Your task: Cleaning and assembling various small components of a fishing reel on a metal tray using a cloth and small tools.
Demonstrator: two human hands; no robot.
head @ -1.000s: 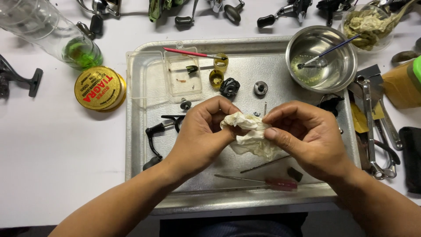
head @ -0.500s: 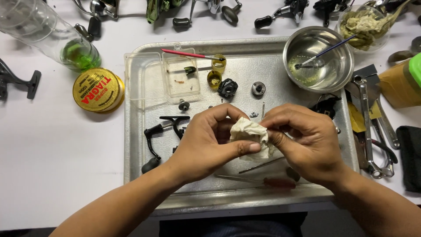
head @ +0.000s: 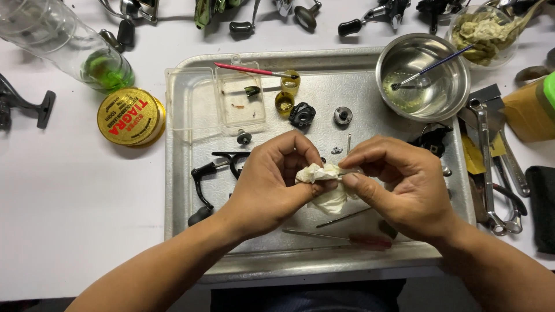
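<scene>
Hovering above the middle of a metal tray (head: pixel 191 231) on a white counter (head: pixel 69 219), two bare hands are seen from above. A crumpled off-white cloth (head: pixel 321 173) is pinched between the thumb and curled fingers (head: pixel 292 153) of the left hand (head: pixel 272 182). The fingers of the right hand (head: pixel 404 185) are closed narrowly on a thin metal part (head: pixel 348 171), whose end is pressed into the cloth; the part's exact kind cannot be told.

On the tray, a black reel handle (head: pixel 202 185) is laid near the left edge, and a red-handled screwdriver (head: pixel 352 238) near the front edge, below the hands. Toward the far edge, a clear plastic box (head: pixel 193 101), a small black reel part (head: pixel 302 114) and a round metal bearing (head: pixel 343 115) are set. A steel bowl (head: pixel 404 58) with a thin brush (head: pixel 430 68) in it is placed at the tray's far right corner. A yellow round tin (head: pixel 130 115) and a clear bottle with green liquid (head: pixel 104 69) are kept on the counter left of the tray, and wrenches (head: pixel 491 167) to its right.
</scene>
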